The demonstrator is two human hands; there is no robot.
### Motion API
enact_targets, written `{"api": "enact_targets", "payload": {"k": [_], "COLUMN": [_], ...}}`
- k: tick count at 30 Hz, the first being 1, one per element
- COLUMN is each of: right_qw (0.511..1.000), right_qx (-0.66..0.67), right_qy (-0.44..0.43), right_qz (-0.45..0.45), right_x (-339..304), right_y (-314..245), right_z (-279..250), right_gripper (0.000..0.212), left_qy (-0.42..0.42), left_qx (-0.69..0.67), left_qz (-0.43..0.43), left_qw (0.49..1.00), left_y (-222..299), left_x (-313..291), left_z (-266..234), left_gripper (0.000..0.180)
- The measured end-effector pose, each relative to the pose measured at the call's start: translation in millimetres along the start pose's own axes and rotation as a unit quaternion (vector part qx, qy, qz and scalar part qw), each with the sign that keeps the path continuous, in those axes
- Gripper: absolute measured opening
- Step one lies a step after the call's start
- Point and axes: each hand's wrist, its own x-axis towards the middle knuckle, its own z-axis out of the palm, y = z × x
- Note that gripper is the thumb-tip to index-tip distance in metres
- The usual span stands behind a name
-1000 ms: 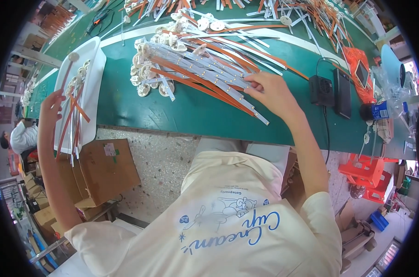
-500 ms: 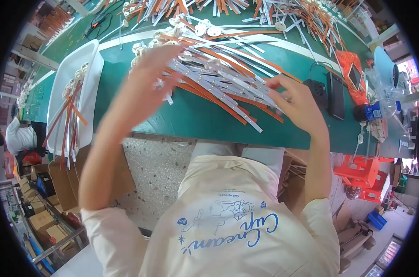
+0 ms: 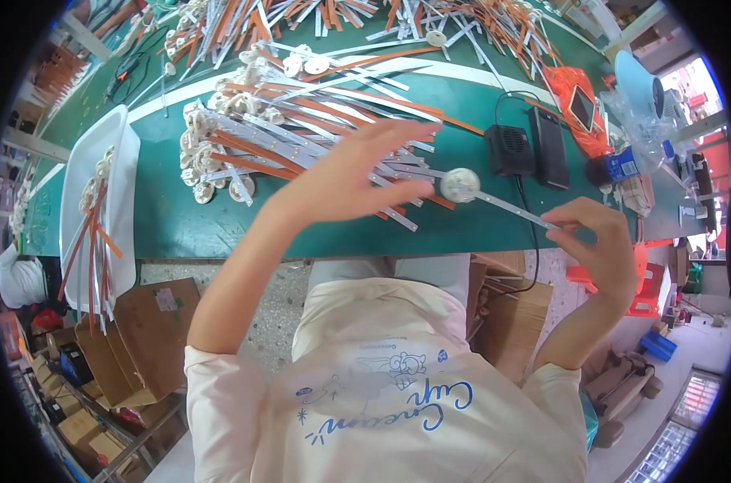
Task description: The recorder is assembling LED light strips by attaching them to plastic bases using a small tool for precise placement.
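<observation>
My right hand (image 3: 597,235) pinches the end of a narrow white LED strip (image 3: 509,208) between thumb and fingers, over the table's near right part. At the strip's other end is a round white disc (image 3: 460,185). My left hand (image 3: 351,171) reaches across from the left, thumb and fingers apart and pointing at the disc, holding nothing. Under and behind it lies a pile of white and orange LED strips (image 3: 301,113), whose round white ends (image 3: 200,157) bunch at the left. My left hand hides part of this pile.
A white plastic tub (image 3: 130,185) with several strips stands at the left. To the right are a black box-shaped device (image 3: 508,150) with a cable, a dark slab (image 3: 549,149), a phone (image 3: 581,108) on an orange bag and a bottle (image 3: 615,167). More strips (image 3: 333,16) lie at the back.
My right hand has moved right, drawing one strip with its disc off the pile. My left hand has swung right from the pile's left end. The view has shifted slightly.
</observation>
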Motion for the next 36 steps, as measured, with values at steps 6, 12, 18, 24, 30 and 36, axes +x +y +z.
{"api": "enact_targets", "payload": {"k": [6, 12, 18, 24, 30, 36], "right_qw": [0.946, 0.854, 0.784, 0.758, 0.765, 0.806], "right_qx": [-0.217, 0.196, 0.618, 0.644, 0.613, 0.56], "right_qy": [0.219, 0.473, 0.048, 0.095, 0.184, 0.184], "right_qz": [-0.104, -0.094, 0.033, -0.042, -0.071, -0.049], "right_x": [9.3, -28.2, 38.4, 43.8, 41.3, 35.3], "right_y": [-11.9, 48.4, -8.5, -8.2, -26.7, -37.6], "right_z": [1.9, 79.9, 119.6, 106.2, 104.2, 102.8], "right_gripper": [0.021, 0.032, 0.076, 0.034, 0.015, 0.016], "left_qy": [-0.091, 0.06, -0.097, -0.032, 0.272, 0.269], "left_qx": [-0.123, -0.31, -0.317, -0.359, -0.428, -0.464], "left_qz": [-0.029, -0.145, -0.095, -0.134, -0.122, -0.162], "left_qw": [0.988, 0.938, 0.939, 0.923, 0.853, 0.828], "left_y": [11.6, 24.0, 45.8, 56.7, 59.7, 72.1], "left_x": [5.1, -4.8, -10.5, -21.6, -25.5, -29.6], "left_z": [29.2, 46.6, 50.4, 42.8, 47.3, 43.5], "left_gripper": [0.024, 0.023, 0.025, 0.015, 0.036, 0.041]}}
